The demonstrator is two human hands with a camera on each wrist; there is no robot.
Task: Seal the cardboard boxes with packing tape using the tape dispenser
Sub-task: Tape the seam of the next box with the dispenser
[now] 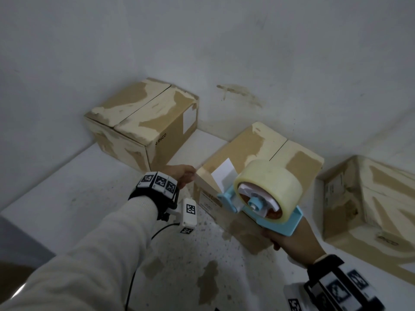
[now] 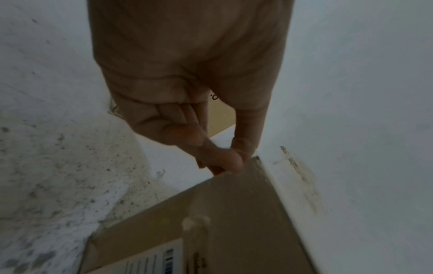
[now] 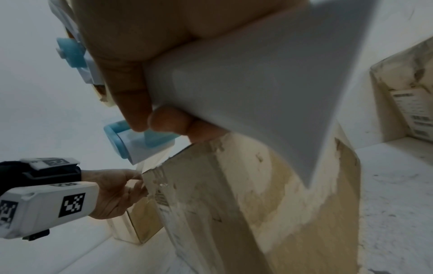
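The middle cardboard box (image 1: 251, 153) stands on the white floor, its top flaps closed with a seam between them. My right hand (image 1: 283, 241) grips the handle of the blue tape dispenser (image 1: 280, 223), which carries a roll of clear tape (image 1: 269, 180) over the box's near top edge. In the right wrist view my right hand (image 3: 152, 122) wraps the grey handle (image 3: 257, 83), and a clear strip (image 3: 143, 165) runs down from the dispenser's roller. My left hand (image 1: 186, 176) (image 2: 234, 161) (image 3: 138, 182) pinches that strip's end at the box's (image 2: 234, 213) upper left corner.
A second box (image 1: 143, 122) sits in the wall corner at the back left. A third box (image 1: 370, 198) stands at the right against the wall. White walls close in behind all of them. The speckled floor (image 1: 179, 254) lies in front.
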